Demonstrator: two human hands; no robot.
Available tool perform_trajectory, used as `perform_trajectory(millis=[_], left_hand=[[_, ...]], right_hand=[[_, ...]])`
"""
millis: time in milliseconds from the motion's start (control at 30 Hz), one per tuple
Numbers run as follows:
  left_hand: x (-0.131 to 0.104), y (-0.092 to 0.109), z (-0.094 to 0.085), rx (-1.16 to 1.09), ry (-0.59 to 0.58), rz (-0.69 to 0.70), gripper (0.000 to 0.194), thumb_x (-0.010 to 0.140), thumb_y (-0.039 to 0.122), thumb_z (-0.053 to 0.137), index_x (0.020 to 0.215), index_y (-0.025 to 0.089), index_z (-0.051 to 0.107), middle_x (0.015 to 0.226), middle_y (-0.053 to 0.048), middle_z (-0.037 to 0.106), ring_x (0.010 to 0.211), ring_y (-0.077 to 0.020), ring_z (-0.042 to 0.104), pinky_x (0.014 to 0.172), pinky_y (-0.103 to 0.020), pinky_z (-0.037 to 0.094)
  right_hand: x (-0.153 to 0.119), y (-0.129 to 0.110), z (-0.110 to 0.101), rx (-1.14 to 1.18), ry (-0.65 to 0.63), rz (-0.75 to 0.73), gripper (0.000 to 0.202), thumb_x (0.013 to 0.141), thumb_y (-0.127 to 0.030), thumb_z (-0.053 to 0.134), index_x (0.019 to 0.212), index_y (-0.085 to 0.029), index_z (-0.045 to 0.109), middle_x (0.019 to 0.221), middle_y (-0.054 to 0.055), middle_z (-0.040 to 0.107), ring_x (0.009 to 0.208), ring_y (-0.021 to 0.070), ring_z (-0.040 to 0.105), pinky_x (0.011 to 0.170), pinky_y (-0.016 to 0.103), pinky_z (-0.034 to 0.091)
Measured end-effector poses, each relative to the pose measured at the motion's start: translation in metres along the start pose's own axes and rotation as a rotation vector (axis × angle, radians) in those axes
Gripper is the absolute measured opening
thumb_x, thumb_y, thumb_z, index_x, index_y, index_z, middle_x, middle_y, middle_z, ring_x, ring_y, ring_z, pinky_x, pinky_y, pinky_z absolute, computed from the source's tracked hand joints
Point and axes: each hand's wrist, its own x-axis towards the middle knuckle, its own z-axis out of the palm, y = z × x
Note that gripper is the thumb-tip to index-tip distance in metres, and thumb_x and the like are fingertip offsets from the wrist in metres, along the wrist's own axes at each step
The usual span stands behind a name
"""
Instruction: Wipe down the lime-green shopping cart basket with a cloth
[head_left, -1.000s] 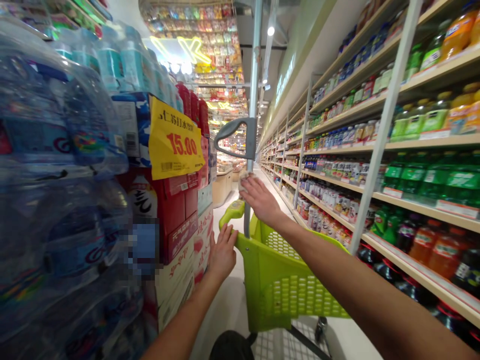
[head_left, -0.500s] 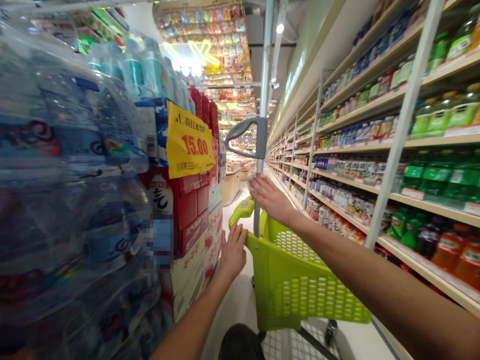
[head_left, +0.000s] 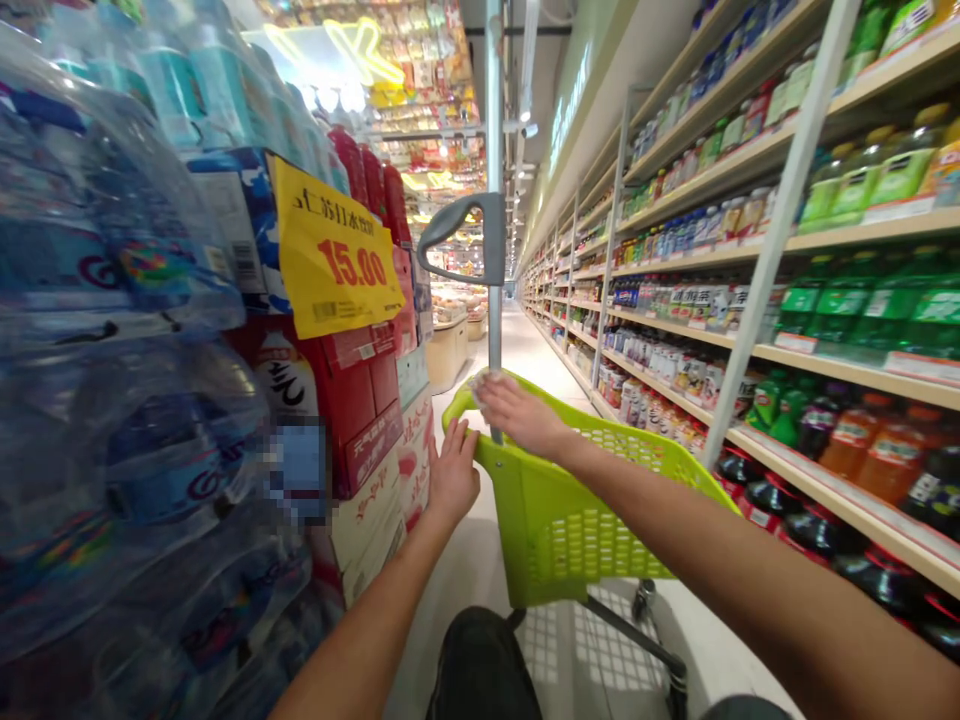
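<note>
A lime-green shopping cart (head_left: 525, 520) stands in front of me, a pale metal pole (head_left: 495, 110) rising from its near corner. Fingers of my left hand (head_left: 454, 470) curl over the cart's rim at that corner and hold it. Beside the pole's lower end, my right hand (head_left: 525, 412) presses a crumpled whitish cloth or tissue (head_left: 478, 388), mostly hidden under its fingers. Higher on the pole sits a grey loop-shaped handle (head_left: 487, 240), touched by neither hand.
To the left, shrink-wrapped water bottles (head_left: 150, 470) and red drink cartons (head_left: 360, 400) are stacked close, with a yellow price sign (head_left: 337, 260). Shelves of drinks (head_left: 750, 350) line the right side. A tiled aisle floor (head_left: 514, 335) runs ahead. My knee (head_left: 484, 665) shows below.
My right hand has moved lower, with the cloth now near the cart's rim. My left hand stays on the rim. The view has shifted, so the pole and handle appear further left and higher.
</note>
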Motion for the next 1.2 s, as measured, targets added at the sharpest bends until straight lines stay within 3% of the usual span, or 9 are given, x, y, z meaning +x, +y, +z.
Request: perform_trajectory(millis=[100, 300, 533, 733, 833, 1067, 1133, 1200], left_hand=[[0.0, -0.001, 0.001, -0.003, 0.006, 0.017, 0.058, 0.062, 0.003, 0.04, 0.119, 0.015, 0.047, 0.136, -0.01, 0.039, 0.13, -0.0244, 0.025, 0.104, -0.052, 0.019], [-0.001, -0.003, 0.005, -0.033, 0.047, 0.03, 0.06, 0.061, 0.001, 0.04, 0.12, 0.015, 0.047, 0.136, -0.011, 0.039, 0.131, -0.0244, 0.023, 0.101, -0.046, 0.03], [-0.002, -0.007, 0.006, -0.045, 0.028, 0.062, 0.062, 0.061, 0.0, 0.041, 0.122, 0.014, 0.045, 0.137, -0.011, 0.037, 0.131, -0.0253, 0.023, 0.102, -0.047, 0.028], [-0.001, -0.007, 0.008, -0.023, 0.043, 0.056, 0.062, 0.061, 0.0, 0.04, 0.121, 0.014, 0.046, 0.136, -0.011, 0.039, 0.131, -0.0249, 0.023, 0.102, -0.046, 0.03], [-0.002, -0.007, 0.008, -0.021, 0.019, 0.061, 0.062, 0.061, 0.001, 0.04, 0.122, 0.012, 0.045, 0.138, -0.013, 0.036, 0.132, -0.0255, 0.021, 0.102, -0.046, 0.029], [-0.004, -0.006, 0.004, 0.007, 0.023, 0.072, 0.062, 0.061, 0.001, 0.04, 0.121, 0.014, 0.045, 0.138, -0.01, 0.036, 0.132, -0.0244, 0.021, 0.104, -0.045, 0.026], [-0.004, -0.006, 0.004, 0.023, 0.036, 0.079, 0.061, 0.062, 0.001, 0.04, 0.121, 0.014, 0.046, 0.138, -0.01, 0.036, 0.132, -0.0242, 0.021, 0.105, -0.045, 0.025], [-0.003, -0.006, 0.004, 0.033, 0.045, 0.083, 0.059, 0.063, 0.002, 0.04, 0.121, 0.014, 0.046, 0.137, -0.01, 0.037, 0.132, -0.024, 0.021, 0.105, -0.045, 0.023]], right_hand=[[-0.016, -0.011, 0.008, -0.032, -0.089, -0.069, 0.03, 0.087, -0.014, 0.038, 0.112, -0.013, 0.055, 0.124, 0.011, 0.053, 0.126, 0.0189, 0.032, 0.108, 0.039, 0.025], [0.015, 0.01, -0.011, -0.094, 0.056, 0.12, 0.028, 0.088, -0.014, 0.038, 0.109, -0.014, 0.056, 0.131, 0.011, 0.045, 0.129, 0.0202, 0.027, 0.106, 0.048, 0.024], [-0.036, -0.015, 0.019, 0.044, -0.05, -0.115, 0.03, 0.084, -0.012, 0.046, 0.112, -0.013, 0.055, 0.119, 0.01, 0.057, 0.123, 0.0165, 0.038, 0.104, 0.038, 0.032], [-0.007, -0.007, 0.002, -0.014, 0.07, 0.111, 0.028, 0.088, -0.016, 0.039, 0.11, -0.015, 0.057, 0.13, 0.011, 0.047, 0.129, 0.0185, 0.027, 0.107, 0.043, 0.025], [-0.019, -0.029, 0.015, 0.001, 0.096, 0.15, 0.028, 0.089, -0.018, 0.036, 0.106, -0.015, 0.058, 0.127, 0.012, 0.05, 0.128, 0.019, 0.03, 0.106, 0.043, 0.028], [-0.123, -0.117, 0.097, 0.143, 0.013, 0.265, 0.023, 0.084, -0.015, 0.047, 0.1, -0.017, 0.062, 0.113, 0.01, 0.06, 0.114, 0.0198, 0.049, 0.097, 0.039, 0.041], [-0.13, -0.125, 0.102, 0.205, 0.018, 0.281, 0.021, 0.083, -0.015, 0.048, 0.097, -0.019, 0.064, 0.112, 0.009, 0.062, 0.113, 0.0187, 0.05, 0.097, 0.037, 0.042], [-0.117, -0.12, 0.092, 0.204, 0.058, 0.306, 0.023, 0.085, -0.015, 0.046, 0.099, -0.019, 0.063, 0.116, 0.008, 0.059, 0.117, 0.0179, 0.046, 0.099, 0.039, 0.039]])
